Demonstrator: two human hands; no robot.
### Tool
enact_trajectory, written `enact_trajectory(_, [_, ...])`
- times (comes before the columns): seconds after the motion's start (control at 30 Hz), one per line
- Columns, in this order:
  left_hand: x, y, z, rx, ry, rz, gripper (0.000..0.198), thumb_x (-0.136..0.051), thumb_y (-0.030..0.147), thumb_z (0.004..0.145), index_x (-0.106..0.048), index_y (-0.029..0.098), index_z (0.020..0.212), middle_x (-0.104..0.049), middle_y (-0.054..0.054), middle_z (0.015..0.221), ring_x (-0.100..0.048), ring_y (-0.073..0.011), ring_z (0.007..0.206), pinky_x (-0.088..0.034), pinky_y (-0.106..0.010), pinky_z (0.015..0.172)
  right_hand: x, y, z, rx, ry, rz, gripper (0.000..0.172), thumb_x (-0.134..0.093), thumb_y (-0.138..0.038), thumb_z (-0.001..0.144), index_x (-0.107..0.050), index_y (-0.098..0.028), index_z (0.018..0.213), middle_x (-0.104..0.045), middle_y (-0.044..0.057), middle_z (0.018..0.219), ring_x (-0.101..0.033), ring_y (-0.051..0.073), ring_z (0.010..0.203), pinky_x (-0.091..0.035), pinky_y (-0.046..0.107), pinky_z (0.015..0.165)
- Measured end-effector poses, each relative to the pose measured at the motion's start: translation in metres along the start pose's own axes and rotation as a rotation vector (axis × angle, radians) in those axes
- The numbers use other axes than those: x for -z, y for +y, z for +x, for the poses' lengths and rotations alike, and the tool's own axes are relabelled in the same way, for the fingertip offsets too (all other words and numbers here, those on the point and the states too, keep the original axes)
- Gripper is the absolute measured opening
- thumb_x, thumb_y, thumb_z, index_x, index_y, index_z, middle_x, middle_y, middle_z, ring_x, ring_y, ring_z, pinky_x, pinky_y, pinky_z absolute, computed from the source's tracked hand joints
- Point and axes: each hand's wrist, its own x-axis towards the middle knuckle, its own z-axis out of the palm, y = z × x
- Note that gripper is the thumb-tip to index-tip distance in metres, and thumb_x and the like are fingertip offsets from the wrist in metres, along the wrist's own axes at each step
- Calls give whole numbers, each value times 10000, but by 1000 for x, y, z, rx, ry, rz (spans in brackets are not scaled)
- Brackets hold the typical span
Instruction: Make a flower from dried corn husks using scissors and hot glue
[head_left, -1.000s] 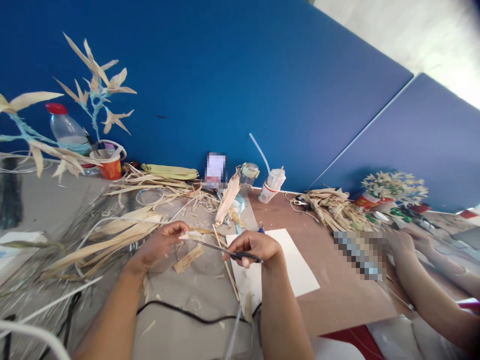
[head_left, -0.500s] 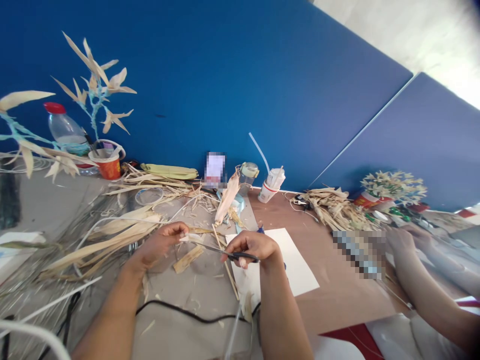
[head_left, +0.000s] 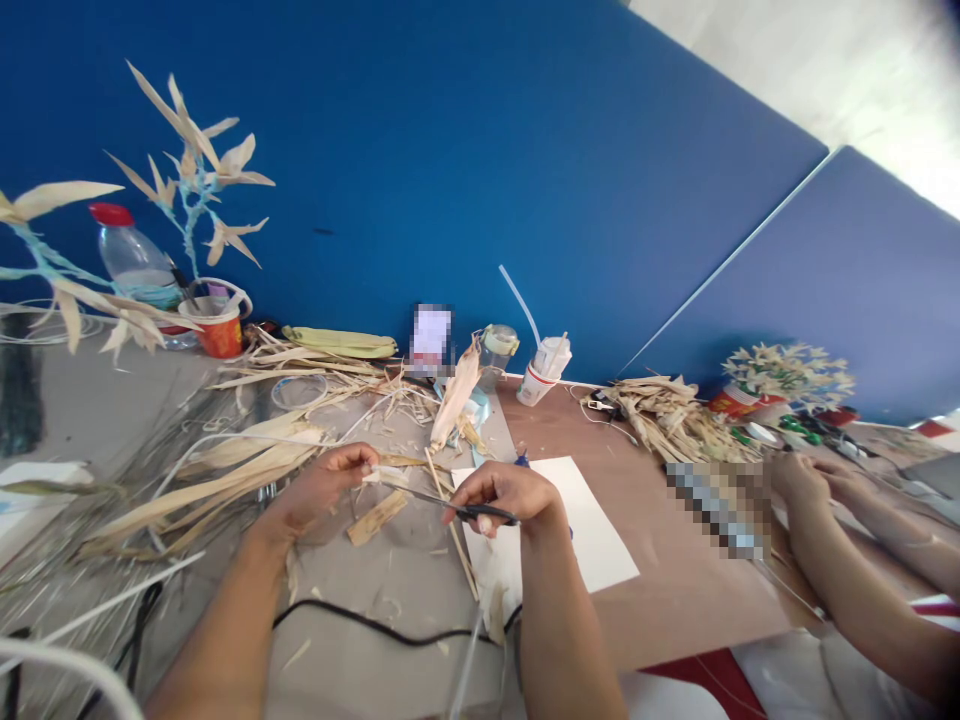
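My right hand [head_left: 506,492] is closed around the black handles of a pair of scissors [head_left: 480,513], whose blades point left. Pinched in the fingers of my left hand [head_left: 330,485] is a small pale piece of corn husk [head_left: 386,474]. The scissor tips reach this piece; whether the blades are apart I cannot make out. Beneath the hands lie a flat tan husk scrap [head_left: 376,517] and a thin wooden stick [head_left: 461,560]. A white sheet of paper [head_left: 592,530] lies under and beside my right wrist.
Dried husks [head_left: 247,465] and wires spread over the left side. Husk flowers stand in a red cup [head_left: 219,335] beside a bottle [head_left: 135,255]. A blurred phone [head_left: 430,338], a jar [head_left: 496,350] and a white cup [head_left: 537,383] line the blue partition. Another person's hands [head_left: 806,485] are at right.
My hands and the scissors stay almost in place. The pale husk piece at the scissor tips has shifted slightly. The other person's hands at right have moved a little.
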Motion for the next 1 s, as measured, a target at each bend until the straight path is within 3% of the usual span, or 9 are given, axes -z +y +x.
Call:
enact_trajectory(0.4, [-1, 1, 0, 17, 21, -41, 237, -714, 349, 611, -590, 165, 694, -526, 13, 677, -433, -136, 642, -332, -253, 619, 1, -1, 0, -31, -6, -26, 715, -792, -554, 607, -669, -32, 1080, -569, -20, 557, -487, 64, 481, -339, 170, 449])
enact_trajectory(1.0, [3, -8, 5, -26, 62, 55, 155, -666, 304, 641, -608, 174, 703, -542, 6, 696, -449, -150, 670, -343, -262, 642, -4, -7, -1, -131, 100, -53, 507, -777, -344, 639, -700, -51, 1044, -564, -40, 530, -472, 52, 467, -369, 183, 489])
